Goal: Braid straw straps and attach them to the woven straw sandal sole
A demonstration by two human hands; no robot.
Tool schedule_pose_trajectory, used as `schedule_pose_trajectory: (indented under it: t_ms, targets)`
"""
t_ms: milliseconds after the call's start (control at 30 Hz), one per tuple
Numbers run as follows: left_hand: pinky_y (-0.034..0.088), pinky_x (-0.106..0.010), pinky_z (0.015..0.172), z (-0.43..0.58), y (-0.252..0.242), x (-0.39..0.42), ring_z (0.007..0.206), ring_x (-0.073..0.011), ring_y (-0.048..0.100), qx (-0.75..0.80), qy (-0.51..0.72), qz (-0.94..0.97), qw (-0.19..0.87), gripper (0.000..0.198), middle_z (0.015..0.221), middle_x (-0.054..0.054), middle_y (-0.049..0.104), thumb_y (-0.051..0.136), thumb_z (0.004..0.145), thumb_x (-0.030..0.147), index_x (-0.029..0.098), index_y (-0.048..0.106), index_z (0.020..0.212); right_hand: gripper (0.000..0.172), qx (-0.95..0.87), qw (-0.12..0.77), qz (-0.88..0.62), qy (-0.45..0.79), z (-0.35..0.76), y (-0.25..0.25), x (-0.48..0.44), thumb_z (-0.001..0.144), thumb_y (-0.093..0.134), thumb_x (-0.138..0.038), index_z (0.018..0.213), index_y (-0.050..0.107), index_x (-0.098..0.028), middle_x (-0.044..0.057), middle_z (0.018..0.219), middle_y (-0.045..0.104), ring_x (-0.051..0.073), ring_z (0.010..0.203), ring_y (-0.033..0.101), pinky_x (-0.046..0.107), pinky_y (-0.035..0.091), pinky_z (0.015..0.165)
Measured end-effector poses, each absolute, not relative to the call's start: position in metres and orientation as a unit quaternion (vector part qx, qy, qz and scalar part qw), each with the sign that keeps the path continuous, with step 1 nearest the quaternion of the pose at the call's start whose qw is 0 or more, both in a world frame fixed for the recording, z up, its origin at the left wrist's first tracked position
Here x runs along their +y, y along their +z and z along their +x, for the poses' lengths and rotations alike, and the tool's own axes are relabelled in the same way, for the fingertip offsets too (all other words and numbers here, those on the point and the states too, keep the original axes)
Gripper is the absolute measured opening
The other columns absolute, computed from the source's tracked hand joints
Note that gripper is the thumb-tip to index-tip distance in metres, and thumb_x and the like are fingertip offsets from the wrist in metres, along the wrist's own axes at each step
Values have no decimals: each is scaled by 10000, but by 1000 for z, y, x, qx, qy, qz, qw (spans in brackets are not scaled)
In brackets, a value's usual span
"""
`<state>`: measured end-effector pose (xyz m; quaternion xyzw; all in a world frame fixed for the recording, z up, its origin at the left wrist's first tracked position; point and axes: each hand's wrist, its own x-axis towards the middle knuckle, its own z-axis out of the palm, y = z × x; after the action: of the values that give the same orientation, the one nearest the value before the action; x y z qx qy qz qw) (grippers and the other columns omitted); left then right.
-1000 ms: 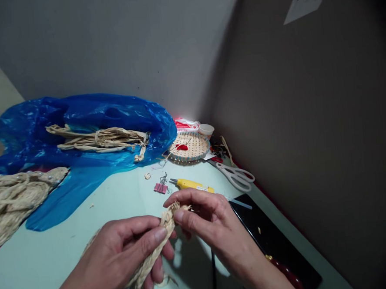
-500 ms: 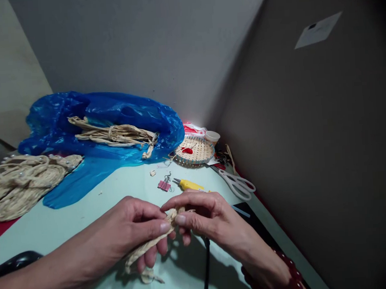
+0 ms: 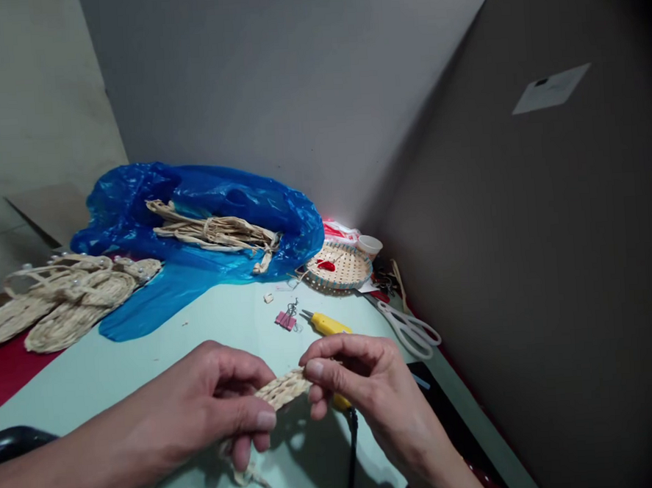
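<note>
A pale braided straw strip [image 3: 283,391] is stretched between my two hands above the light green tabletop. My left hand [image 3: 230,401] grips its left part, thumb on top and fingers beneath. The strip's right end is pinched between thumb and fingertips of my right hand [image 3: 350,375]. A loose straw tail [image 3: 250,477] hangs below my left hand. Just beyond my right hand lies a yellow glue gun [image 3: 328,324], partly hidden by that hand, its black cord running toward me.
Behind are a blue plastic bag [image 3: 235,198] with a straw bundle [image 3: 215,232], a round woven tray [image 3: 354,266], and a paper cup [image 3: 369,246]. White-handled scissors [image 3: 411,328] lie right, woven sandals [image 3: 80,296] left. A pink binder clip [image 3: 286,320] sits mid-table.
My hands have moved apart, showing more of the braid between them. The strip has turned so its woven flat face shows. The view has shifted left and upward.
</note>
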<state>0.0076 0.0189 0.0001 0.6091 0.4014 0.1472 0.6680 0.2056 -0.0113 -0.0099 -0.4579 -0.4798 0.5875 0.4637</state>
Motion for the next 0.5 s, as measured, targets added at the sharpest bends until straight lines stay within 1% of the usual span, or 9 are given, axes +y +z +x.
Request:
schedule_pose_trajectory:
  t_ms: [67,133,300,400,500]
  targets:
    - [449,-194,603,6,0,18,604,-117,599,404,142,632,647,145,653,23,668,639,802,252,174,740,734,219,-482,467,-458,583,206,-9,-13,755,786,-327,756,724,-117,14,582,653,95,500,606,196,454,551]
    - [455,-200,616,6,0,16,632,-130,605,404,139,648,630,164,646,23,661,621,805,252,179,730,707,214,-484,471,-453,582,208,-9,-14,766,787,-326,755,727,-121,12,578,654,92,497,606,195,447,552]
    - [427,-185,581,6,6,13,621,-129,593,417,128,669,601,181,591,19,666,616,752,193,190,745,625,194,-493,482,-427,586,215,-10,-14,799,778,-326,776,734,-139,3,592,657,89,511,604,199,434,555]
    - [435,-181,561,3,5,13,583,-123,587,414,123,648,627,181,551,21,640,636,738,213,191,737,590,179,-495,486,-418,586,218,-10,-14,799,778,-309,774,731,-138,-3,587,648,84,508,590,199,425,550]
    - [433,-162,550,-1,2,13,573,-102,565,412,128,626,649,157,584,25,615,673,731,239,185,728,594,181,-494,490,-417,585,219,-8,-13,791,782,-305,771,730,-132,-3,586,643,82,508,579,199,422,544]
